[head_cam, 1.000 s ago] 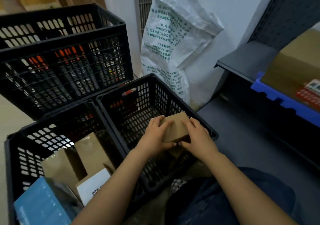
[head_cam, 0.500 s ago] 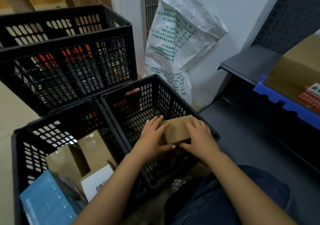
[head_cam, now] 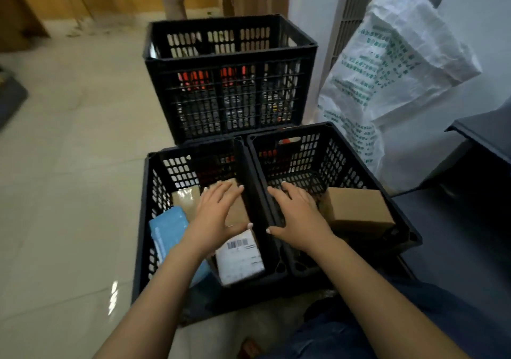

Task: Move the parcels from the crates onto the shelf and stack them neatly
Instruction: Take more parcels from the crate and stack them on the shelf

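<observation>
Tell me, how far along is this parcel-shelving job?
Done: no parcel shows on the visible shelf corner. In hand: nothing held; the left grip lies flat on a brown parcel in the left crate, the right grip spreads open over the right crate. Left: that parcel, the blue parcel, the white labelled parcel and the brown box in the right crate.

Pale floor (head_cam: 69, 193) bearing left crate (head_cam: 143, 248), right crate (head_cam: 312, 151) touching it, taller crate (head_cam: 229, 101) behind, white sack (head_cam: 401, 68) alongside.

We have open room in the right crate (head_cam: 304, 159) left of its cardboard box (head_cam: 356, 206); parcels (head_cam: 240, 259) crowd the left crate (head_cam: 146, 220).
</observation>
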Demonstrator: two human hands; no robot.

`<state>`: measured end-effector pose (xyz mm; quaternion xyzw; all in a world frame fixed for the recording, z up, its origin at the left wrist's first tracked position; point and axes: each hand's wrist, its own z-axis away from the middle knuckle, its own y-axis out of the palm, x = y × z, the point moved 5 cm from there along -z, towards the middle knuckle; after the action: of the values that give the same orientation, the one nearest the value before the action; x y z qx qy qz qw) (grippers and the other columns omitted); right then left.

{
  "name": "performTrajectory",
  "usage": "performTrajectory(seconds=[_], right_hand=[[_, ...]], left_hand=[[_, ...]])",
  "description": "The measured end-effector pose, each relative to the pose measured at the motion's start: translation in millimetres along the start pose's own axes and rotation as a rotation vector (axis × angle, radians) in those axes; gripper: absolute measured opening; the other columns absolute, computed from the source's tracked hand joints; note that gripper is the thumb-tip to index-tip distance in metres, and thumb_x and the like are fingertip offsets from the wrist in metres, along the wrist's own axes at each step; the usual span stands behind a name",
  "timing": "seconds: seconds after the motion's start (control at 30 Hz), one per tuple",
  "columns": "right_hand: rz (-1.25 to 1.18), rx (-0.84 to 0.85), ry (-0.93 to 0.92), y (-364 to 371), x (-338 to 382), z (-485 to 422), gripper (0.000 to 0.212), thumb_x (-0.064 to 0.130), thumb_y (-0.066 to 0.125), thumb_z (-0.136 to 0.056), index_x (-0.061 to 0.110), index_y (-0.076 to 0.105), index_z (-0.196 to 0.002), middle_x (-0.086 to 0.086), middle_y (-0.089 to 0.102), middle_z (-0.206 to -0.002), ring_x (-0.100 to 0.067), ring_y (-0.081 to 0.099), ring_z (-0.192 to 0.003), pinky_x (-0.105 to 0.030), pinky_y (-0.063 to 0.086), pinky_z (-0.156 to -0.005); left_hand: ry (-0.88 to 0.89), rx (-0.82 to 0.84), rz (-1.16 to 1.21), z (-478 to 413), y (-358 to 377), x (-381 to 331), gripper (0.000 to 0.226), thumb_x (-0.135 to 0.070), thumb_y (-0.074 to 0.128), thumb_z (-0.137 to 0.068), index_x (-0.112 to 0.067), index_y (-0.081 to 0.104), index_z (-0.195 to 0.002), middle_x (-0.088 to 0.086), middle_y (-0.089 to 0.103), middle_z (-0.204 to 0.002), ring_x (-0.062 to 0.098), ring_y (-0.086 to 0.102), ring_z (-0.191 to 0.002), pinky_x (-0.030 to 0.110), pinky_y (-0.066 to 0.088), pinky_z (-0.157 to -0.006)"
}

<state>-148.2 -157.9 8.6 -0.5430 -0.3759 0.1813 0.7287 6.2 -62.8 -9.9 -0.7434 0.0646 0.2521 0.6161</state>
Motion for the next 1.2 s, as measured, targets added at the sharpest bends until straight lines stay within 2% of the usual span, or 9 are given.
performTrajectory(seconds=[0.07,0.2,0.33,0.5,0.63,0.7,0.8,0.97,1.2], right_hand=[[-0.023,-0.003,-0.045,9.5,22.0,-4.7,0.085,0.042,0.069,-0.082,0.028,0.019,-0.149,-0.005,0.015,-0.157,-0.025,0.011,-0.143,-0.04,0.012,-0.116],[-0.064,0.026,-0.041,39.6,48.8,-5.7,0.081,0.044,0.067,-0.083,0.026,0.022,-0.148,-0.006,0.018,-0.155,-0.026,0.016,-0.142,-0.04,0.015,-0.115],[-0.062,0.069,0.04,71.0,57.4,-3.7,0.076,0.048,0.062,-0.086,0.024,0.023,-0.147,-0.006,0.022,-0.152,-0.027,0.024,-0.138,-0.039,0.023,-0.111],[-0.162,0.134,0.141,98.7,60.1,-3.4,0.076,0.052,0.06,-0.085,0.024,0.024,-0.146,-0.005,0.022,-0.15,-0.027,0.027,-0.134,-0.041,0.034,-0.105],[-0.177,0.149,0.178,112.2,64.3,-6.2,0.078,0.054,0.062,-0.082,0.027,0.023,-0.145,-0.004,0.022,-0.146,-0.026,0.03,-0.125,-0.04,0.043,-0.094],[-0.172,0.162,0.185,117.7,65.3,-8.2,0.083,0.056,0.064,-0.079,0.028,0.021,-0.145,-0.005,0.02,-0.145,-0.027,0.031,-0.124,-0.04,0.044,-0.092],[-0.179,0.181,0.199,124.4,64.1,-11.0,0.091,0.056,0.067,-0.075,0.03,0.016,-0.146,-0.006,0.019,-0.144,-0.029,0.031,-0.123,-0.041,0.044,-0.092],[-0.189,0.159,0.206,126.4,59.9,-14.5,0.1,0.059,0.074,-0.066,0.032,0.016,-0.143,-0.004,0.021,-0.138,-0.027,0.032,-0.119,-0.039,0.044,-0.086],[-0.186,0.089,0.214,111.9,51.1,-9.0,0.1,0.053,0.072,-0.066,0.031,0.016,-0.145,-0.003,0.022,-0.14,-0.028,0.034,-0.12,-0.039,0.043,-0.088]], left_hand=[[-0.058,-0.018,-0.021,14.1,-8.2,19.9,0.081,-0.056,0.066,-0.078,-0.029,0.031,-0.146,-0.001,0.023,-0.155,0.019,0.01,-0.144,0.036,0.006,-0.117],[-0.184,-0.019,-0.051,41.2,-11.2,56.7,0.079,-0.054,0.065,-0.078,-0.031,0.03,-0.145,0.0,0.022,-0.155,0.021,0.012,-0.144,0.048,0.013,-0.118],[-0.274,0.051,-0.1,61.3,-0.9,77.8,0.075,-0.058,0.056,-0.084,-0.031,0.027,-0.147,0.004,0.018,-0.157,0.023,0.006,-0.145,0.047,0.005,-0.118],[-0.524,0.153,-0.061,77.0,12.3,90.7,0.076,-0.074,0.039,-0.082,-0.039,0.019,-0.146,0.007,-0.003,-0.159,0.029,-0.008,-0.145,0.052,-0.003,-0.116],[-0.653,0.147,0.077,82.8,17.0,90.2,0.081,-0.075,0.048,-0.076,-0.046,0.016,-0.144,0.005,-0.018,-0.156,0.033,-0.012,-0.143,0.055,0.01,-0.114],[-0.672,0.124,0.15,83.9,19.6,88.2,0.08,-0.07,0.053,-0.077,-0.046,0.017,-0.145,0.004,-0.02,-0.156,0.033,-0.01,-0.143,0.053,0.021,-0.111],[-0.656,0.074,0.172,84.7,19.8,84.8,0.079,-0.062,0.058,-0.08,-0.042,0.02,-0.146,0.003,-0.016,-0.156,0.032,-0.002,-0.143,0.049,0.028,-0.108],[-0.638,0.037,0.184,84.3,15.2,88.7,0.077,-0.055,0.062,-0.079,-0.041,0.025,-0.145,0.0,-0.009,-0.158,0.028,0.003,-0.144,0.048,0.03,-0.108],[-0.519,-0.029,0.175,87.7,7.2,84.5,0.076,-0.052,0.067,-0.076,-0.04,0.032,-0.143,-0.006,-0.001,-0.159,0.025,0.01,-0.143,0.048,0.035,-0.107]])
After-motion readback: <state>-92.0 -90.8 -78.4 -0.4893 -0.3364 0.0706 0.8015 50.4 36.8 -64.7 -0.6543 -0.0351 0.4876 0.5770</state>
